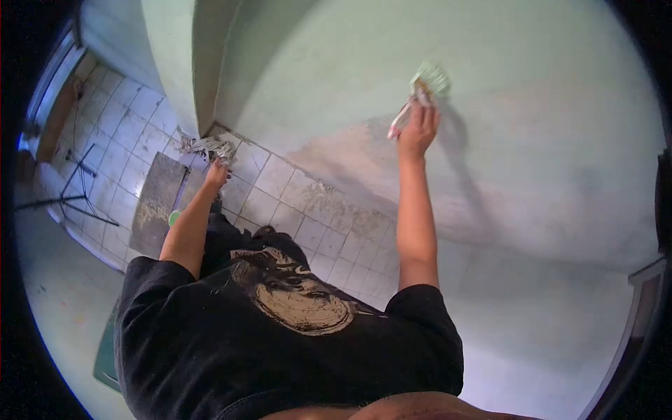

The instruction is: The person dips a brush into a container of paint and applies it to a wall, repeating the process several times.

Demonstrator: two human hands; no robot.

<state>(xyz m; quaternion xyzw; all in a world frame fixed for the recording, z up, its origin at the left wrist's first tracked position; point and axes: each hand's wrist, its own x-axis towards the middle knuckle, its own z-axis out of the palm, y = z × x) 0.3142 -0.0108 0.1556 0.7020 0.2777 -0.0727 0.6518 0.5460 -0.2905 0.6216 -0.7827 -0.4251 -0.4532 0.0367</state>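
Head view, right hand point(418, 131) fingers clenched on paintbrush point(420, 94) against wall point(532, 140), left hand point(217, 173) grip unclear, bristles blurred

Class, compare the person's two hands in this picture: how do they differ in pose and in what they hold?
1. The right hand is raised against the green wall; the left hand hangs low over the tiled floor.
2. The right hand grips a paintbrush pressed to the wall; the left hand holds nothing plainly visible, near crumpled paper.
Both arms are bare and stretched out from a black T-shirt.
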